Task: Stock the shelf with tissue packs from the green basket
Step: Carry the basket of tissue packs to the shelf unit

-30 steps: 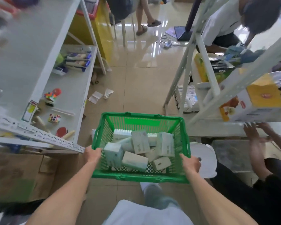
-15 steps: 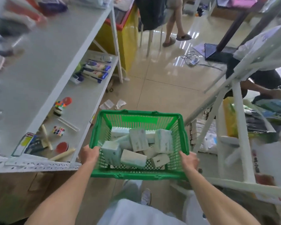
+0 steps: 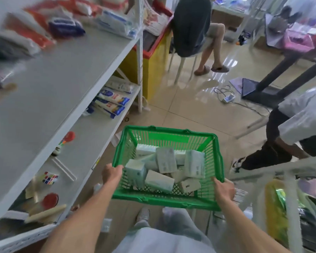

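I carry a green basket (image 3: 169,136) in front of me over the tiled floor. Several pale green and white tissue packs (image 3: 166,159) lie jumbled inside it. My left hand (image 3: 111,174) grips the basket's near left rim. My right hand (image 3: 223,190) grips its near right rim. A white shelf unit (image 3: 49,84) runs along my left; its upper board is mostly bare grey with blurred packaged goods at the far end.
The lower shelf board (image 3: 91,132) holds blue and white packets, small toys and sticks. A seated person (image 3: 193,28) is ahead by a yellow bin (image 3: 153,68). Another person (image 3: 288,136) crouches at right beside a white rack (image 3: 288,198). Cables (image 3: 226,95) lie on the floor.
The view has swung left and upward towards the left shelf unit. The basket stays in both hands and has shifted right in the frame. The right-hand rack has slid out of view.
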